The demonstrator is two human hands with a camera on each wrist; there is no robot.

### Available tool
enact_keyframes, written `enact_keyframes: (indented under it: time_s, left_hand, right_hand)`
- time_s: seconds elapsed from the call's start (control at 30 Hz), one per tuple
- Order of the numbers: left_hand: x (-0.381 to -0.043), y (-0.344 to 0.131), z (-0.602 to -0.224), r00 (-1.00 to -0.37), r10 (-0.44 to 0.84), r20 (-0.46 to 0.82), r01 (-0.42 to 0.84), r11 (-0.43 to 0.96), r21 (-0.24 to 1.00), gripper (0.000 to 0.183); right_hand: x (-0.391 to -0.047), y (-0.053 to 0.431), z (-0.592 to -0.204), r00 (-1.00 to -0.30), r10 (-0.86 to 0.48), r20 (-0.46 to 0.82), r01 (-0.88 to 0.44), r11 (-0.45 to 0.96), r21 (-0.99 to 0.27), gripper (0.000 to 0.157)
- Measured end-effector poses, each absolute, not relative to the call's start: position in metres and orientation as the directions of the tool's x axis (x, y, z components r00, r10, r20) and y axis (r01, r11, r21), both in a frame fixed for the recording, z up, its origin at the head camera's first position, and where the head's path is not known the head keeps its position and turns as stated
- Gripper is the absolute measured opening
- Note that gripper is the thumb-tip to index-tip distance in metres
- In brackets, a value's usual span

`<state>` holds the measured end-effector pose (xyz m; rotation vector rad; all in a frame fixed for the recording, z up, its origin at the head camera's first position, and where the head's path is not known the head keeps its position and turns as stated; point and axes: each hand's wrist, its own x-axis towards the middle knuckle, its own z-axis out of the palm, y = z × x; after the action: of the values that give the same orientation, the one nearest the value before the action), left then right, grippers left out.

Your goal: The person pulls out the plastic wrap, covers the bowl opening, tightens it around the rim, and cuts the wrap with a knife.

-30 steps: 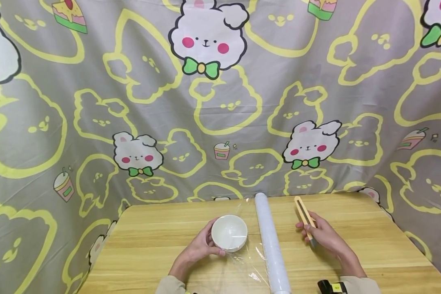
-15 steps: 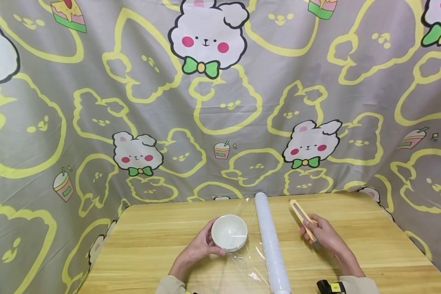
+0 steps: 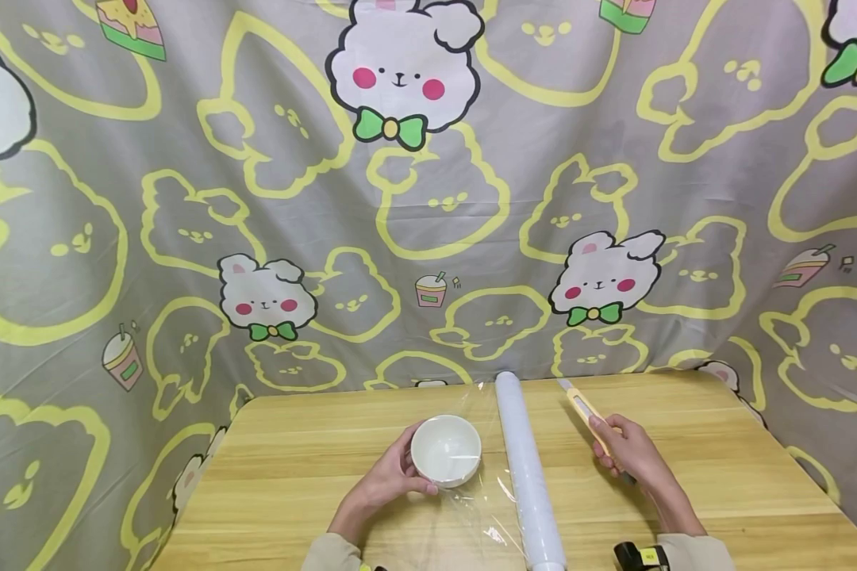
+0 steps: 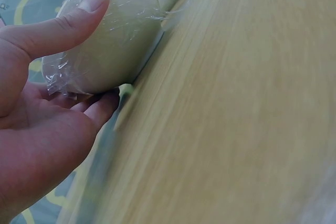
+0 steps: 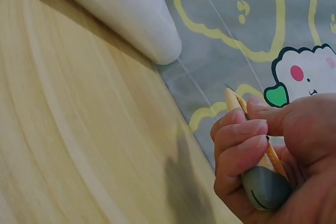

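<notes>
A white bowl [image 3: 446, 450] stands left of the middle of the table, with clear plastic wrap [image 3: 496, 507] drawn over it from the roll [image 3: 530, 468] at its right. My left hand [image 3: 393, 472] grips the bowl from the left side; in the left wrist view the thumb presses wrap against the bowl [image 4: 118, 51] and the fingers reach under it. To the right of the roll, my right hand [image 3: 632, 452] holds a yellow utility knife [image 3: 582, 408] with a grey end [image 5: 266, 188]. A short length of blade shows at its far tip, pointing away.
The wooden table [image 3: 293, 444] ends at a grey curtain [image 3: 400, 206] printed with cartoon rabbits, hanging behind and on both sides. The wrap roll lies lengthwise between the two hands, its far end close to the curtain.
The knife has tilted and turned in my right hand, and its blade now sticks out of the tip. The left hand and the bowl have stayed where they were.
</notes>
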<state>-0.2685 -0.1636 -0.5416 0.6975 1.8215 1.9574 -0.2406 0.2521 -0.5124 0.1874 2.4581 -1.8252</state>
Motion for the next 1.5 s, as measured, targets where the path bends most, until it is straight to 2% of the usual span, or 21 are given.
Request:
enact_keyframes:
  time_s: [0.43,0.6,0.7,0.87,0.97,1.13,1.23,1.4,1.5]
  left_hand:
    - [-0.268,-0.165,-0.542,-0.827,0.558,0.072,0.046,-0.06,0.997,0.114]
    - [-0.268,-0.171,-0.538,-0.793,0.606,0.062,0.04,-0.049,0.998,0.124]
    - [-0.268,-0.176,-0.527,-0.777,0.627,0.061,0.061,-0.021,0.998,0.122]
    - [-0.275,-0.169,-0.49,-0.807,0.587,0.059,0.165,0.129,0.978,0.103]
    - [-0.282,-0.155,-0.469,-0.84,0.539,0.066,0.21,0.21,0.955,0.082]
    - [-0.302,-0.12,-0.452,-0.89,0.442,0.113,0.247,0.26,0.933,0.051]
    - [-0.312,-0.1,-0.451,-0.912,0.393,0.115,0.247,0.303,0.92,0.042]
    - [-0.328,-0.073,-0.45,-0.932,0.345,0.108,0.248,0.393,0.886,0.037]
    - [-0.336,-0.061,-0.449,-0.937,0.339,0.083,0.236,0.442,0.865,0.036]
  right_hand:
    - [-0.239,0.248,-0.515,-0.986,0.086,-0.143,0.162,0.285,-0.945,0.05]
    - [-0.239,0.243,-0.517,-0.986,0.081,-0.147,0.164,0.264,-0.951,0.051]
    - [-0.24,0.239,-0.516,-0.988,0.057,-0.145,0.155,0.26,-0.953,0.05]
    - [-0.244,0.232,-0.509,-0.993,0.03,-0.118,0.122,0.265,-0.957,0.049]
    - [-0.246,0.228,-0.506,-0.994,0.024,-0.108,0.11,0.266,-0.958,0.049]
    - [-0.253,0.221,-0.501,-0.997,0.034,-0.064,0.071,0.274,-0.959,0.052]
    - [-0.256,0.212,-0.495,-0.999,0.021,-0.034,0.039,0.29,-0.956,0.049]
    - [-0.262,0.19,-0.482,-1.0,-0.009,-0.011,0.009,0.265,-0.964,0.031]
    - [-0.268,0.174,-0.475,-1.0,-0.018,0.003,-0.007,0.267,-0.964,0.029]
